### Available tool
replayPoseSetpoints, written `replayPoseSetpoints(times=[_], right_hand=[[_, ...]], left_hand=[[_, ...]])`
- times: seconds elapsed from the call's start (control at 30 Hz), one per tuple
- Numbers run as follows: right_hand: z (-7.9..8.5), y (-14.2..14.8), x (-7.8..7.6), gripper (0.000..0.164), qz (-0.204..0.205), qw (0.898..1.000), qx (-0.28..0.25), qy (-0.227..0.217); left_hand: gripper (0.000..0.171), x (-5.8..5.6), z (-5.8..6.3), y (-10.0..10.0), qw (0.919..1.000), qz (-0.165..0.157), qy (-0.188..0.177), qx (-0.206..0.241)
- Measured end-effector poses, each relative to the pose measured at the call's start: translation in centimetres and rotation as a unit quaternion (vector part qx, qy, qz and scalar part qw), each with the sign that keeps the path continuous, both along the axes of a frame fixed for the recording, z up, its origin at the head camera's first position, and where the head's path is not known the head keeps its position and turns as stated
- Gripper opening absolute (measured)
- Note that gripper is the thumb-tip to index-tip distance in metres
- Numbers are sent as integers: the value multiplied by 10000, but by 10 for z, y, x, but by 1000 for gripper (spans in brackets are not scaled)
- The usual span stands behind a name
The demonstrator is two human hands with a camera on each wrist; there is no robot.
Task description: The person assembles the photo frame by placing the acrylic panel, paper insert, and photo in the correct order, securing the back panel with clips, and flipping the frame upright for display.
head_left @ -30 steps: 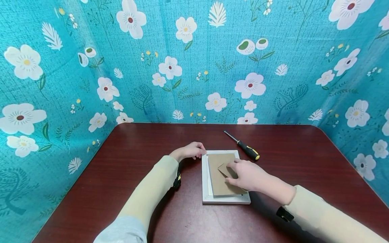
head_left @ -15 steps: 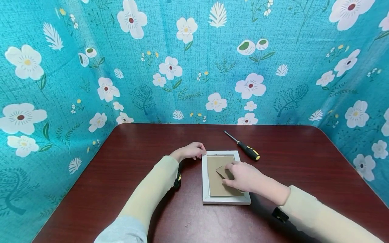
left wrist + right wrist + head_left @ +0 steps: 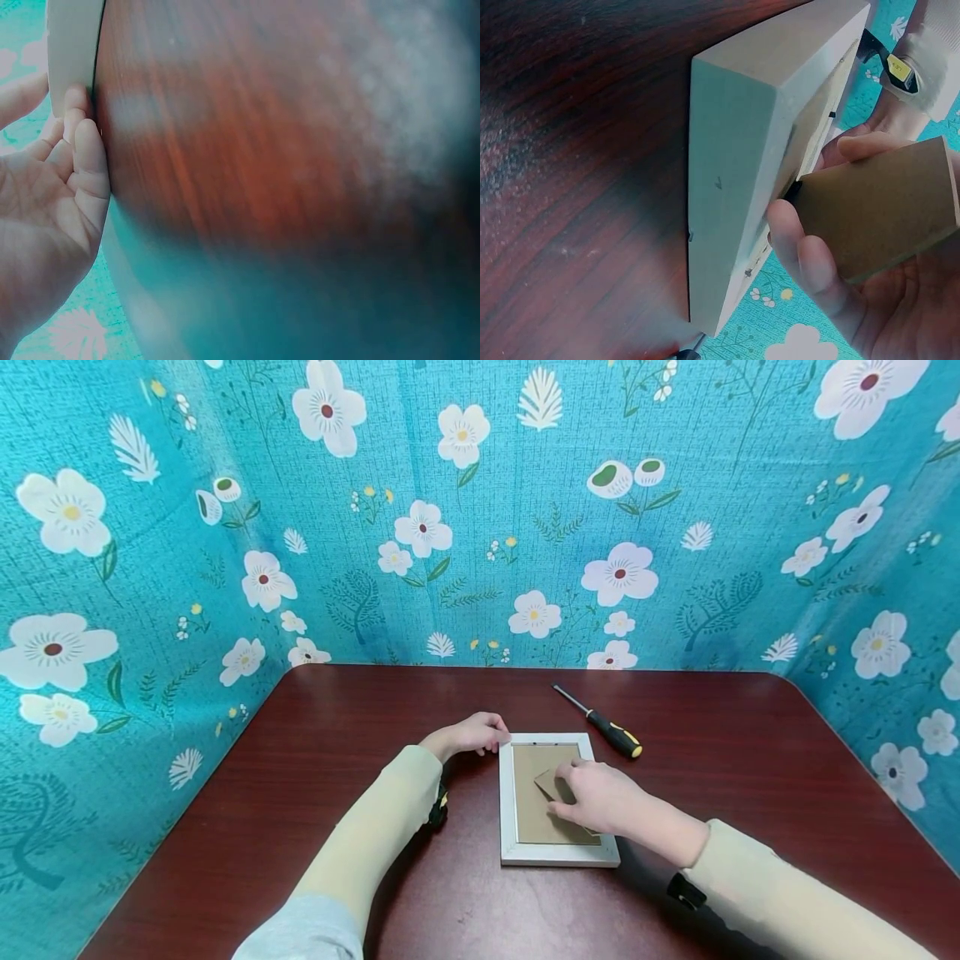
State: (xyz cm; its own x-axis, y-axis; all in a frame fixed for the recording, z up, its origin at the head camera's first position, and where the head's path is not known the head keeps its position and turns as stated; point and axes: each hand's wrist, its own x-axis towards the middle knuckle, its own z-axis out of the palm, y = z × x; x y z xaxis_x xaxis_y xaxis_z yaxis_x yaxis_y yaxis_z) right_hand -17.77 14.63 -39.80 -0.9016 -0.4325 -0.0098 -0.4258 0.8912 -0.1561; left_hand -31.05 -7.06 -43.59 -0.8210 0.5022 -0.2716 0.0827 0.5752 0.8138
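A white picture frame lies face down on the table, with a brown backing board inside its rim. From the board a small brown easel stand sticks up. My right hand grips this stand between thumb and fingers, over the right half of the board. At the frame's far left corner, my left hand holds the edge between thumb and fingers. In the left wrist view, the curled fingers lie against the frame's pale side.
Behind the frame to the right lies a screwdriver with a black and yellow handle, its tip toward the back. The dark red wooden table meets a teal flowered curtain at its back and sides.
The backing board has turned and shifted with my right hand, from slanting across the frame to sitting square inside its rim. My left hand has stayed at the corner.
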Motion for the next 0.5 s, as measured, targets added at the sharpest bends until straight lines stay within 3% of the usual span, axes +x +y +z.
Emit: replayPoseSetpoints(times=[0.2,0.5], right_hand=[[-1,-1,0,43,10,10000,47,58],[-2,-3,1,45,117,9962,738,443]], left_hand=[[11,-1,-1,0,10000,-24,39,-1],[19,1,1,-1,9998,-142,141,-41]])
